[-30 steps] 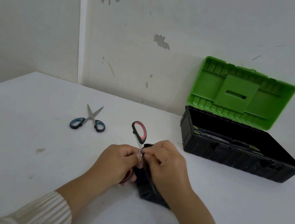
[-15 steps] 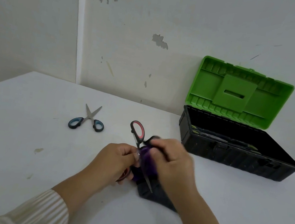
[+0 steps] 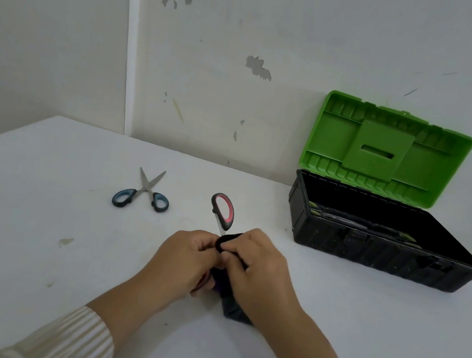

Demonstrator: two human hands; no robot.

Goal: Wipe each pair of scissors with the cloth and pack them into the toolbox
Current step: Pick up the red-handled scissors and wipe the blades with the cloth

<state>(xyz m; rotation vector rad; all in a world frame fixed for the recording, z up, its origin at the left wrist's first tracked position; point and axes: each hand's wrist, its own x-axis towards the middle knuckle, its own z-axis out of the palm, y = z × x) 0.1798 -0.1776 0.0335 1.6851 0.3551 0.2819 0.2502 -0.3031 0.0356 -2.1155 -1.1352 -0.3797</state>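
My left hand [image 3: 186, 262] grips a pair of red-and-black handled scissors [image 3: 223, 210]; one handle loop sticks up above my fingers, and the rest is hidden by both hands. My right hand [image 3: 256, 273] presses a dark cloth [image 3: 229, 239] with a purple inner side around the blade, and the cloth's lower end [image 3: 234, 312] trails on the table. A second pair, blue-handled scissors [image 3: 143, 194], lies with its blades apart on the table at the far left. The black toolbox [image 3: 368, 254] stands at the right, its green lid [image 3: 381, 146] raised against the wall.
The white table [image 3: 46, 215] meets the wall behind. Inside the toolbox lie dark tools with yellow-green tips [image 3: 357, 222]. A small stain [image 3: 65, 241] marks the table at the left.
My right hand has slid the cloth back up along the blade toward the handle, so the purple side and the blade tip seen a moment ago are now covered.
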